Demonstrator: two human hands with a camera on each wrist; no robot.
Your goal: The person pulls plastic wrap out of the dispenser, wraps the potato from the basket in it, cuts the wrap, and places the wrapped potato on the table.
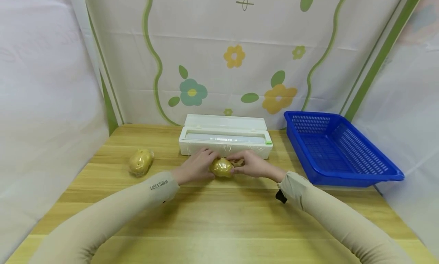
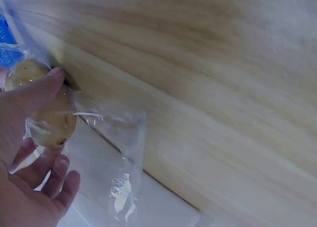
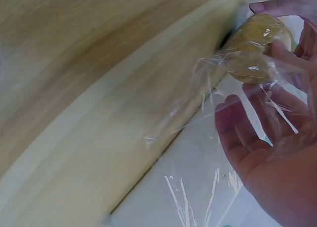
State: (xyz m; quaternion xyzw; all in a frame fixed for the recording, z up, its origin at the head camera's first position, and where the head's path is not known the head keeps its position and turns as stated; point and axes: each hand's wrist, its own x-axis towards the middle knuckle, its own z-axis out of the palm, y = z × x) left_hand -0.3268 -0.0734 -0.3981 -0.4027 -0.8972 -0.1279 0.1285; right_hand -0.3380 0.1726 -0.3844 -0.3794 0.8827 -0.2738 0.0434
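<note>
Both hands hold a potato [image 1: 221, 167] just in front of a white cling film box [image 1: 224, 147]. My left hand [image 1: 199, 166] grips its left side; in the left wrist view the thumb lies across the potato [image 2: 54, 123] and the fingers curl below. On the other side, my right hand [image 1: 252, 165] has its thumb against the potato [image 3: 252, 38], fingers bent underneath among clear film. Loose cling film [image 2: 121, 192] spreads from the potato over the box front. Another potato [image 1: 140, 162], wrapped in film, lies on the table to the left.
A blue plastic basket [image 1: 305, 157] with slotted sides stands at the right of the wooden table [image 1: 219, 226]. The box lid [image 1: 224, 121] is raised at the back. Patterned fabric [image 1: 212, 35] hangs behind and along both sides.
</note>
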